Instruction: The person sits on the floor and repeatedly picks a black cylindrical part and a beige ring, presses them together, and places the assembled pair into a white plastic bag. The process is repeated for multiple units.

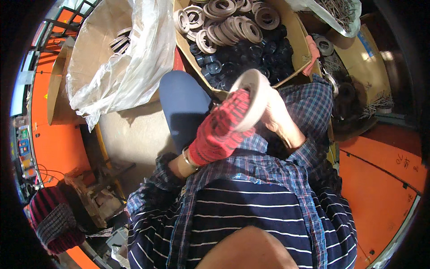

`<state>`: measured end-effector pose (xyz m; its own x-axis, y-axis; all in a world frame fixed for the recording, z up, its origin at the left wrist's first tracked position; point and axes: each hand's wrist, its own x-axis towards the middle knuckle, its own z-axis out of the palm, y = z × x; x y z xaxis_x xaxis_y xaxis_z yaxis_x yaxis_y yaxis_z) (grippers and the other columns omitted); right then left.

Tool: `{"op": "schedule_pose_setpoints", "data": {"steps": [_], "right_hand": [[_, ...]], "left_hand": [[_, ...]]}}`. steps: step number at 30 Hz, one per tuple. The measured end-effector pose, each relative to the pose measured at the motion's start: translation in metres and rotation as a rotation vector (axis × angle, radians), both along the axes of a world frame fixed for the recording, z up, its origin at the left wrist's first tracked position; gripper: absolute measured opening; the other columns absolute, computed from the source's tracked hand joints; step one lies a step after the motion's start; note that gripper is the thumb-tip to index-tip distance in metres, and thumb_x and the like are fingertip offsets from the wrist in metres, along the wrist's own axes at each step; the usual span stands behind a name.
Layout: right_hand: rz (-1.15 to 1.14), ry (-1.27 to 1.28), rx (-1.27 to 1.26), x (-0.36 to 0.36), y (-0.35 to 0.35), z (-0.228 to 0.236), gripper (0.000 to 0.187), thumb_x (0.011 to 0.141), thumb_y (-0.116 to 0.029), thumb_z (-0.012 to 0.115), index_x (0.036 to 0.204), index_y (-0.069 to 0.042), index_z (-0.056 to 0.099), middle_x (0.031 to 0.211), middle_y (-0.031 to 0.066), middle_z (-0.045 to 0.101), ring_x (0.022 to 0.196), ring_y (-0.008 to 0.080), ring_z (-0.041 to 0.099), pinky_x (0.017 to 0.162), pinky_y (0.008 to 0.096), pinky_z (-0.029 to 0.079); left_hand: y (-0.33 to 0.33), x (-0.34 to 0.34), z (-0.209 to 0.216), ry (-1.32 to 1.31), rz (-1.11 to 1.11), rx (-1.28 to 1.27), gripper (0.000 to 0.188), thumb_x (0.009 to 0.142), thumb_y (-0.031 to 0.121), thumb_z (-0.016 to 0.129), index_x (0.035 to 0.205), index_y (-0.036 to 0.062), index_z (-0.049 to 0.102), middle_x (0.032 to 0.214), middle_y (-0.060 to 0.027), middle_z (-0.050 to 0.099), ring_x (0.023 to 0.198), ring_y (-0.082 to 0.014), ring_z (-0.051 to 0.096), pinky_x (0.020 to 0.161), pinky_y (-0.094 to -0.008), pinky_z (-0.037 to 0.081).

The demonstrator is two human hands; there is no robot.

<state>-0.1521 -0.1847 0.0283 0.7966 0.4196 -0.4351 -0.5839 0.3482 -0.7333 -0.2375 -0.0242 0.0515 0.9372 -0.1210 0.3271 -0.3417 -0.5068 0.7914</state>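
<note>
A beige plastic-looking ring (258, 102) is held up in front of my body, tilted on its side. My left hand (219, 130), in a red and dark striped knit glove, grips it with the fingers at its inner opening. My bare right hand (281, 112) holds the outer side of the same ring, its fingers partly hidden behind it. Just beyond both hands stands a cardboard box (299, 33). In it, similar beige rings (230, 30) are heaped at the far side, and black round parts (248, 58) fill the near side.
On the left, a cardboard box lined with white plastic sheet (150, 58) contains several rings (120, 42). At the far right are a plastic bag of nails or screws (337, 13) and loose screws (376, 106). Orange cabinets (380, 188) flank me. A striped knitted item (53, 219) lies lower left.
</note>
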Motion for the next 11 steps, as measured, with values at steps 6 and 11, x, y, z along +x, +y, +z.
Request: {"op": "schedule_pose_setpoints", "data": {"steps": [6,11], "right_hand": [[0.177,-1.132,-0.589,0.022,0.017,0.019,0.07,0.074,-0.034,0.082,0.128,0.0,0.051,0.099,0.0128,0.066,0.079,0.0207,0.067,0.071,0.0302,0.055],[0.31,-0.644,-0.621,0.025,0.028,0.024,0.075,0.073,-0.035,0.083,0.135,-0.007,0.05,0.111,0.0128,0.065,0.078,0.0207,0.065,0.072,0.031,0.054]], "left_hand": [[0.029,0.002,0.009,-0.294,0.182,0.257,0.048,0.088,-0.001,0.067,0.134,0.0047,0.055,0.122,-0.012,0.059,0.107,-0.0257,0.062,0.092,-0.0342,0.05],[0.029,0.01,0.001,-0.381,0.232,0.289,0.04,0.094,0.005,0.064,0.133,0.0108,0.057,0.128,-0.0111,0.056,0.108,-0.0267,0.062,0.091,-0.0339,0.049]]}}
